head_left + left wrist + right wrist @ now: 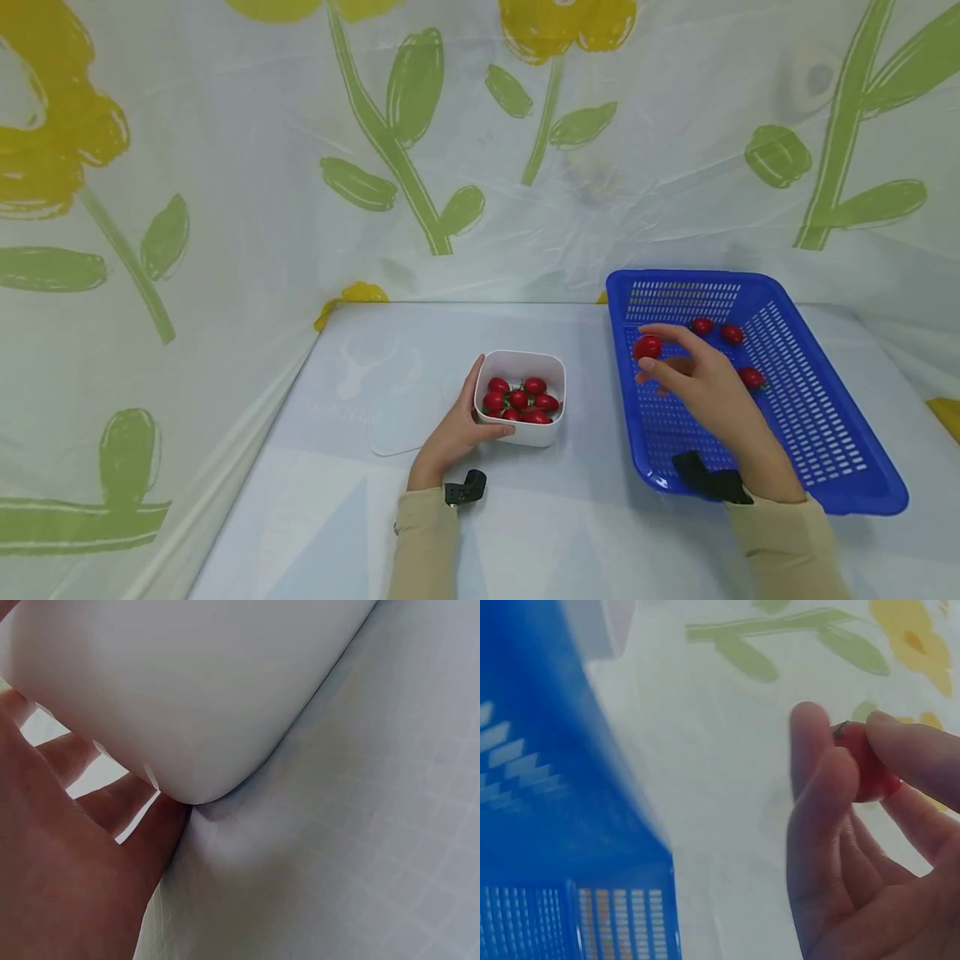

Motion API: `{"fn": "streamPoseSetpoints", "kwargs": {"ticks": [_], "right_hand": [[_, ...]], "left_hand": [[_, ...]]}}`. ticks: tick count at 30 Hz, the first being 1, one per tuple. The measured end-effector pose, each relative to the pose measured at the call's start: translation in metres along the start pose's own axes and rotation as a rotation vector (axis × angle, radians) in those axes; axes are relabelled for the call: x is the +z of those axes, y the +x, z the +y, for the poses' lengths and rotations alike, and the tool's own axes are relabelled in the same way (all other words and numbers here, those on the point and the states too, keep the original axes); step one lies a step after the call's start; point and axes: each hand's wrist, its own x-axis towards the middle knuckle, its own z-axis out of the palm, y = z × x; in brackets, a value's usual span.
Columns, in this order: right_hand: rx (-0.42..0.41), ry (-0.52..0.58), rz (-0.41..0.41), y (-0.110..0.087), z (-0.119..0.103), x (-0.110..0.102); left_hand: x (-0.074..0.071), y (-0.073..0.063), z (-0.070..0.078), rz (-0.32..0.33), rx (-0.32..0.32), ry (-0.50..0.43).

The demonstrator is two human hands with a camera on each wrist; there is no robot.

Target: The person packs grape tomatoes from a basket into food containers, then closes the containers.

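Note:
A small white square container [519,379] with several cherry tomatoes [518,399] inside stands on the table. My left hand [459,429] holds it from the left side, thumb along the near wall and fingers round the far left. In the left wrist view, the fingers lie against the white container's wall [195,690]. Above the left part of a blue basket [832,417], my right hand [705,387] pinches one cherry tomato [647,347] between thumb and fingers. The right wrist view shows that tomato [870,769] with a bit of green stem.
Three more tomatoes lie in the blue basket, one of them a tomato [752,378] beside my right wrist. A flat translucent lid [405,419] lies left of the white container. Behind the table hangs a flower-patterned curtain [525,233].

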Motion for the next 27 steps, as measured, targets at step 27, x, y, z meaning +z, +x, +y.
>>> {"fn": "streamPoseSetpoints", "kwargs": {"ticks": [27], "right_hand": [[-0.203,0.369,0.103,-0.002,-0.014,0.066]], "left_hand": [[0.003,-0.003,-0.003,0.011,-0.002,0.008]]}}
